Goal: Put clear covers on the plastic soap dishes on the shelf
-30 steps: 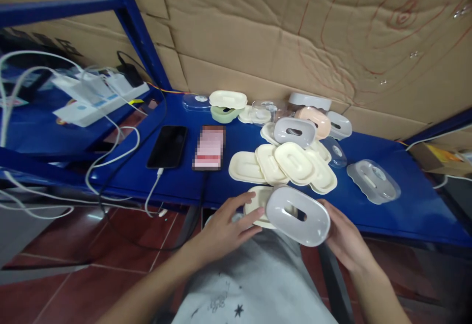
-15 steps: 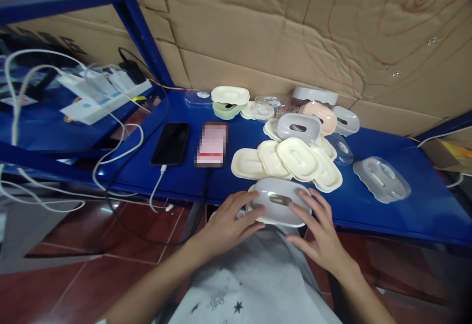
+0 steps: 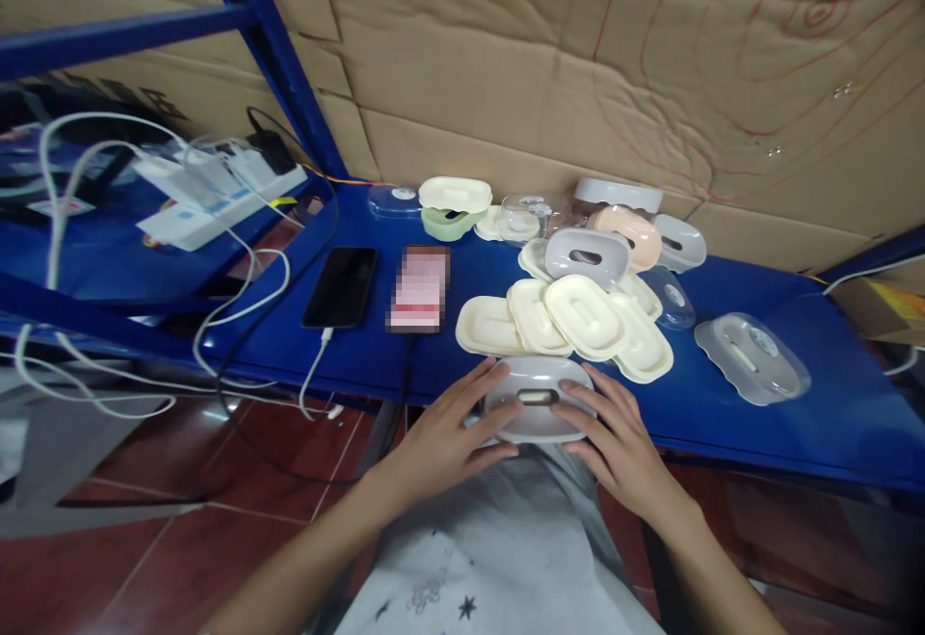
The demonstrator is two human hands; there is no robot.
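A grey oval soap dish (image 3: 541, 423) with a slot in its middle lies between my hands at the table's front edge. My left hand (image 3: 462, 423) grips its left end, fingers curved over the rim. Around the right end are the fingers of my right hand (image 3: 614, 423), several tips resting on the dish. Something cream-coloured shows through the slot. Just beyond lie several overlapping cream trays (image 3: 585, 315). Behind them, another grey dish (image 3: 587, 256) leans by a peach one (image 3: 628, 233).
A clear-lidded grey dish (image 3: 752, 358) sits at the right. Two phones, one dark (image 3: 339, 286) and one lit (image 3: 419, 288), lie left with cables attached. A green dish (image 3: 452, 223) under a cream tray stands at the back. A power strip (image 3: 217, 206) is far left.
The grey dish has come down level over the cream piece, whose edge showed beneath it before. My right hand has closed in on the dish's right end.
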